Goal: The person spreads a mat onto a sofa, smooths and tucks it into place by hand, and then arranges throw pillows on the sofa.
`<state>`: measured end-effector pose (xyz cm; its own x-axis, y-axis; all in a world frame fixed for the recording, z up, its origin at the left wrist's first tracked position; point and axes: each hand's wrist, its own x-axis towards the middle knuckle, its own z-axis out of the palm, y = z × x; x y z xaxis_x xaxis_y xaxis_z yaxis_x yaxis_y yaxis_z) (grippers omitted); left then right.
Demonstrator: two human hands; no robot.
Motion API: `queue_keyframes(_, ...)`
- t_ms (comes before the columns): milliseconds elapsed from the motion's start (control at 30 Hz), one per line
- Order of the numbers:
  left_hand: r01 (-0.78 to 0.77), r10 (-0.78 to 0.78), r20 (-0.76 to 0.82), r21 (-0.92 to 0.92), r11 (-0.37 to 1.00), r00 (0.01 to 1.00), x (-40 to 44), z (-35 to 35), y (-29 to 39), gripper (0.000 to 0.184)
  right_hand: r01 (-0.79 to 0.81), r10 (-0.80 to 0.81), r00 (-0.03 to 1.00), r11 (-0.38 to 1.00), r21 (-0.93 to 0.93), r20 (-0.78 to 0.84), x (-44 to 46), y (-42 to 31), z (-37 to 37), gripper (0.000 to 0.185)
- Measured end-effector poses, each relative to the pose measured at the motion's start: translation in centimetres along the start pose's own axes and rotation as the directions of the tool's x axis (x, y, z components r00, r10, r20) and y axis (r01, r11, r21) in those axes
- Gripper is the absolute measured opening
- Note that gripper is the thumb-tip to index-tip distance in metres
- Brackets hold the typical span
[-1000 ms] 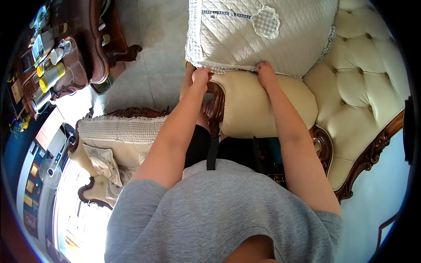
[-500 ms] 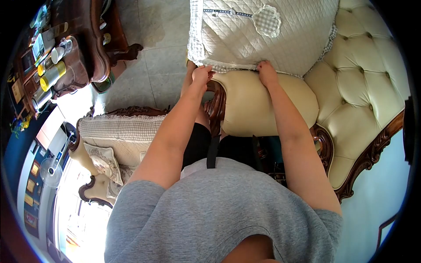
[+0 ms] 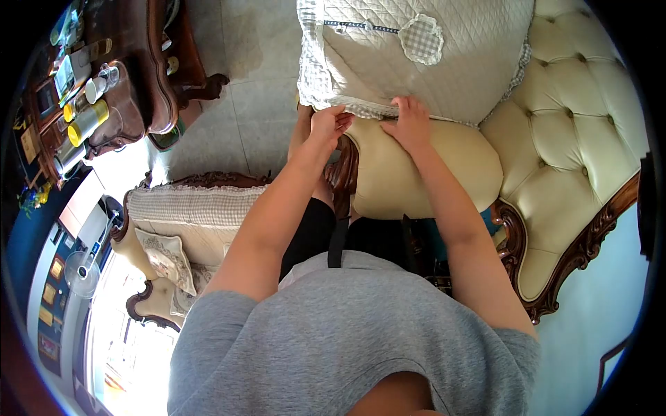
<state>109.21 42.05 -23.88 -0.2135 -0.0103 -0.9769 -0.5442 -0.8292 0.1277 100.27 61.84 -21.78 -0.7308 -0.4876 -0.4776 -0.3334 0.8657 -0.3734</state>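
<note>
A cream quilted sofa cover (image 3: 368,62) with a ruffled, checked border lies over the sofa seat at the top of the view. At its near left corner is my left hand (image 3: 330,125), fingers loosely extended and apart, next to the ruffled edge. My right hand (image 3: 411,125) rests at the near edge of the cover, fingers stretched over the border and thumb spread to the side. Under both hands is the padded cream armrest (image 3: 430,170), with a carved wooden front (image 3: 342,170) below my left hand.
The tufted sofa back (image 3: 569,125) rises on the right. A second sofa (image 3: 201,206) with a cushion (image 3: 165,258) stands at lower left. A dark wooden table (image 3: 156,76) at upper left carries cups and a yellow-lidded container (image 3: 88,123). Grey floor tiles (image 3: 257,118) lie between.
Both hands have loosened from the cover's edge, and their fingers have spread. My right hand has shifted slightly left. The near edge of the cover lies a little differently.
</note>
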Motion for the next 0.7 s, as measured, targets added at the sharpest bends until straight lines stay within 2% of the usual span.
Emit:
queue_keyframes(67, -0.005, 0.005, 0.002, -0.047, 0.999, 1.000, -0.8, 0.9, 0.3, 0.016, -0.065, 0.065, 0.998, 0.996, -0.064, 0.006, 0.3, -1.2, 0.3, 0.054)
queue_keyframes(133, 0.013, -0.013, 0.005, -0.091, 0.996, 1.000, -1.6, 1.7, 0.5, 0.017, -0.200, 0.200, 0.980, 0.969, -0.147, -0.017, 0.6, -2.1, 1.0, 0.056)
queue_keyframes(267, 0.041, -0.029, 0.060, -0.204, 0.978, 0.998, -3.9, 4.0, 1.7, 0.020, -0.272, 0.262, 0.961, 0.952, -0.138, -0.084, 1.3, -2.5, 2.1, 0.055)
queue_keyframes(367, 0.051, -0.017, 0.142, -0.238, 0.970, 0.990, -5.6, 4.8, 2.1, 0.019, -0.333, 0.309, 0.936, 0.934, -0.131, -0.171, 1.1, -1.2, 1.2, 0.046)
queue_keyframes(433, 0.071, -0.034, 0.142, -0.260, 0.963, 0.989, -7.5, 5.6, 2.5, 0.018, -0.312, 0.265, 0.924, 0.939, -0.145, -0.276, 0.1, 1.7, -0.1, 0.033)
queue_keyframes(467, 0.090, -0.051, 0.141, -0.285, 0.954, 0.989, -8.1, 6.0, 2.7, 0.018, -0.314, 0.265, 0.921, 0.938, -0.145, -0.285, -0.1, 3.8, -0.4, 0.033)
queue_keyframes(500, 0.088, -0.047, 0.147, -0.283, 0.955, 0.988, -8.3, 6.0, 2.7, 0.018, -0.357, 0.343, 0.884, 0.934, 0.014, -0.319, -0.5, 6.3, -0.2, 0.029)
queue_keyframes(533, 0.014, 0.030, 0.185, -0.233, 0.972, 0.982, -8.3, 5.5, 2.7, 0.018, -0.385, 0.422, 0.842, 0.907, 0.173, -0.336, -0.9, 8.2, -0.3, 0.025)
queue_keyframes(567, -0.064, 0.106, 0.228, -0.187, 0.980, 0.968, -8.2, 5.1, 2.9, 0.019, -0.382, 0.419, 0.841, 0.908, 0.172, -0.343, -1.0, 9.4, -0.7, 0.025)
queue_keyframes(600, -0.069, 0.113, 0.234, -0.191, 0.979, 0.966, -7.9, 4.7, 3.1, 0.019, -0.305, 0.357, 0.854, 0.933, 0.192, -0.378, -1.0, 10.2, -1.3, 0.025)
queue_keyframes(633, -0.171, 0.166, 0.216, 0.004, 0.985, 0.962, -7.6, 4.4, 3.4, 0.023, -0.223, 0.292, 0.862, 0.953, 0.207, -0.415, -0.9, 11.1, -2.0, 0.025)
queue_keyframes(667, -0.263, 0.222, 0.206, 0.199, 0.944, 0.953, -7.3, 4.1, 3.4, 0.026, -0.215, 0.283, 0.860, 0.956, 0.201, -0.424, -0.8, 11.8, -2.8, 0.025)
queue_keyframes(700, -0.272, 0.230, 0.214, 0.192, 0.943, 0.949, -6.8, 3.9, 3.2, 0.026, -0.285, 0.347, 0.876, 0.933, 0.220, -0.335, -0.8, 12.3, -3.5, 0.026)
